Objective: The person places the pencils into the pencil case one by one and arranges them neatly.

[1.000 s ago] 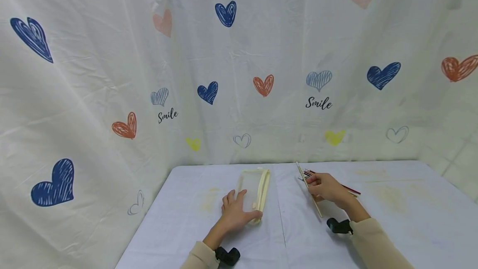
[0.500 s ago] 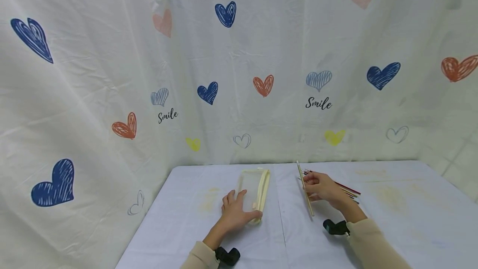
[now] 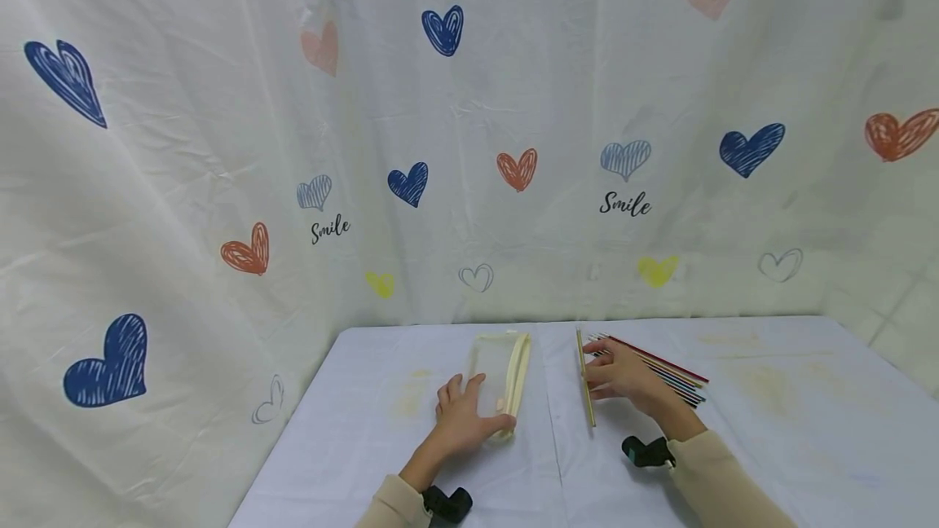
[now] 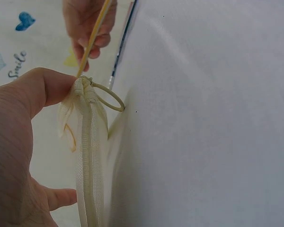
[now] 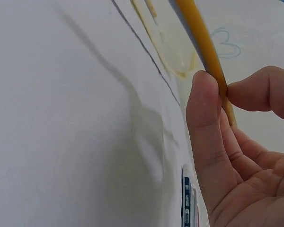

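My left hand (image 3: 464, 418) holds down a pale cream mesh pencil pouch (image 3: 490, 358) that lies on the table. Its thumb is bent against the near end of the zipper, beside the pull ring (image 4: 110, 98); the fingers spread over the pouch. My right hand (image 3: 619, 373) pinches a yellow pencil with a grey side (image 5: 203, 42) between thumb and finger, a short way right of the pouch. In the head view this pencil stands nearly lengthwise to the table. Several dark and red pencils (image 3: 678, 385) lie under and behind the right hand, partly hidden by it.
A white cloth covers the table (image 3: 778, 414), with a seam running down its middle. Behind its far edge hangs a white curtain (image 3: 557, 267) printed with hearts. A black wrist camera (image 3: 447, 503) is on the left wrist, another (image 3: 647, 452) on the right.
My right hand has moved left with the yellow pencil, which has turned from slanted to nearly straight. More of the pencils on the table shows now. My left hand has stayed on the pouch.
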Motion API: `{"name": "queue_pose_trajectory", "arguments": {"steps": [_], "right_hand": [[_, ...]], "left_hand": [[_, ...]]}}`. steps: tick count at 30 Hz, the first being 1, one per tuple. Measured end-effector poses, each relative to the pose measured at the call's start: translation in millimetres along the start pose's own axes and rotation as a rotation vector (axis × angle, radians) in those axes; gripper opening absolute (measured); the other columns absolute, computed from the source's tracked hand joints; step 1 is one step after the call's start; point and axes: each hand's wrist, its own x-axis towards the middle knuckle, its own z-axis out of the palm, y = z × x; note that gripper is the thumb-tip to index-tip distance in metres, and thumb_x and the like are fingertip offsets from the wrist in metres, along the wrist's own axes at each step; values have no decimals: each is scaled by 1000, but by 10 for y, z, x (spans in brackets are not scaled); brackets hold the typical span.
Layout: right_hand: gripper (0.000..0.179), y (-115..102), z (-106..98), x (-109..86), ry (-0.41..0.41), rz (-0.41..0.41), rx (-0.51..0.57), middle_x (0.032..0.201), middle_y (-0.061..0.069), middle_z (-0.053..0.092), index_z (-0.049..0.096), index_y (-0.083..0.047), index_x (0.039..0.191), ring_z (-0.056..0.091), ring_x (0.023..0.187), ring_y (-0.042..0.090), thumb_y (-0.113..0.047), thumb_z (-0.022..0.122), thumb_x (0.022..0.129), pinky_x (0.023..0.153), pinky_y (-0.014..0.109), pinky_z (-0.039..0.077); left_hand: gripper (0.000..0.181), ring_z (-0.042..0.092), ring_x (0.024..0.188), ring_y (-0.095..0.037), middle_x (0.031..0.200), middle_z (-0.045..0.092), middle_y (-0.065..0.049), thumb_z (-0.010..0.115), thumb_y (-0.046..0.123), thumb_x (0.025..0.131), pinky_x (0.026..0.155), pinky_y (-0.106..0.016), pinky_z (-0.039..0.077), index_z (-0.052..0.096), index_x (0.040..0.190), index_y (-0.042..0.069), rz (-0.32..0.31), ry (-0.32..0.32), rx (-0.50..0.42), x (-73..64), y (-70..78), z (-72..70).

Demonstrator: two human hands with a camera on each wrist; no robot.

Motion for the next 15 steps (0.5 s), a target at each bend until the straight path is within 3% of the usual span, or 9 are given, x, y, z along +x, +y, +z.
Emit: {"name": "queue_pose_trajectory", "arguments": {"steps": [5,15], "right_hand": [[55,-64,105,-14,-33,3,-8,102,15,64,42,10,141,68,81,21,-1,66,93,77,41,62],[50,-141,411,11,-5,58,20,100,19,66,51,7,136,69,77,22,0,69,91,74,41,62]], "left_hand": [[94,16,146,-47,160,22,-29,80,54,78,112,-72,22,43,153,11,-8,-10,-5,-24,19,-20],[95,16,147,-47,160,22,-29,81,54,77,112,-72,22,43,153,11,-9,-4,-4,-23,17,-15]]}}
